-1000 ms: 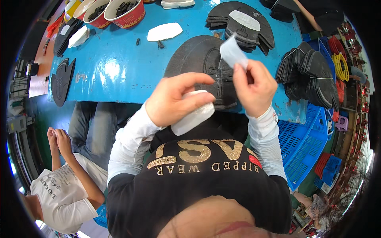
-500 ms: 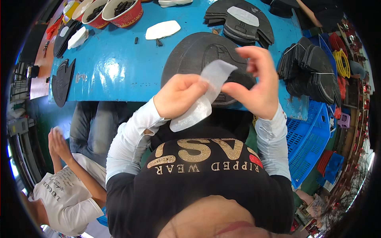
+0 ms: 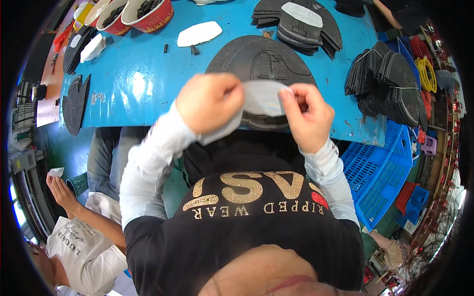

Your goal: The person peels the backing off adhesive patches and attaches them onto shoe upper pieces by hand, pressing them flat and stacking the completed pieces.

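Between my two hands stretches a thin, whitish, translucent oval patch (image 3: 262, 97). My left hand (image 3: 210, 103) is closed on its left end, with another white sheet or sheets (image 3: 222, 132) showing below that hand. The right end is pinched between the thumb and fingers of my right hand (image 3: 308, 116). Just beyond and partly beneath them lies a black rounded foam-like sheet (image 3: 252, 56) with a pattern pressed into it, at the table's near edge. Blur hides how many layers my left hand holds.
On the blue table (image 3: 143, 64) are a black stack (image 3: 323, 29) with a white patch on top, a white pad (image 3: 200, 33), and red-rimmed tubs (image 3: 148, 17) of small black pieces. Tied black bundles (image 3: 387, 86) lie right, above a blue crate (image 3: 377, 172). A co-worker (image 3: 84, 237) sits left.
My right hand has come down and taken the patch's free end, which now stretches sideways. My left hand has risen slightly. The co-worker's hands have shifted, with a white piece raised.
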### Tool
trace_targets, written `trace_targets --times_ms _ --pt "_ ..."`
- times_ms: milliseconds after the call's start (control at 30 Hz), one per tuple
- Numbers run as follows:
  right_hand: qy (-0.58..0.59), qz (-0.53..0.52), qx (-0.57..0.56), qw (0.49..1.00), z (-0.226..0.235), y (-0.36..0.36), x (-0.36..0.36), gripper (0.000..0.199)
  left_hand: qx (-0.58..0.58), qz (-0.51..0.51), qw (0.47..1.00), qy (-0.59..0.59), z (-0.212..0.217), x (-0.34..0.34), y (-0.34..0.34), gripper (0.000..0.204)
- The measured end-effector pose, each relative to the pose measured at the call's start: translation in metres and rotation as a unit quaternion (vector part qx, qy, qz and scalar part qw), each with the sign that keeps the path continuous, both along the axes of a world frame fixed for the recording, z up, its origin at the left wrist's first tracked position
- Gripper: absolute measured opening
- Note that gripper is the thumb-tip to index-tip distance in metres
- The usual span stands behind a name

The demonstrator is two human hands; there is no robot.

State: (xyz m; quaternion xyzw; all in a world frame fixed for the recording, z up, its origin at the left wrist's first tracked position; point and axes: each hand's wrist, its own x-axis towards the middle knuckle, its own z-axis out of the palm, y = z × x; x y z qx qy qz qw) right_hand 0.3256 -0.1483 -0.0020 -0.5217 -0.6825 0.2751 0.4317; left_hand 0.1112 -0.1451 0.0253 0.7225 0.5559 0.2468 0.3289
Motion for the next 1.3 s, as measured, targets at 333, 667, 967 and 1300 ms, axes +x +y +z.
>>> trace_targets --times_ms 333,667,967,1300 --pt "-0.120 -0.048 0.009 0.992 -0.013 0.023 0.002 0.012 0.008 -0.012 0.988 0.153 -0.014 0.013 0.038 0.028" --pt "-0.134 -0.039 -0.006 0.990 -0.019 0.027 0.007 0.015 0.033 -0.008 0.982 0.187 -0.014 0.005 0.045 0.022" --pt "-0.337 0.190 0.185 0.903 0.000 0.023 0.012 0.064 0.235 -0.159 0.928 0.242 -0.012 0.016 -0.002 0.044" --pt "-0.417 0.158 0.104 0.889 -0.003 0.022 0.009 0.098 0.238 -0.116 0.938 0.224 -0.040 -0.008 -0.012 0.044"
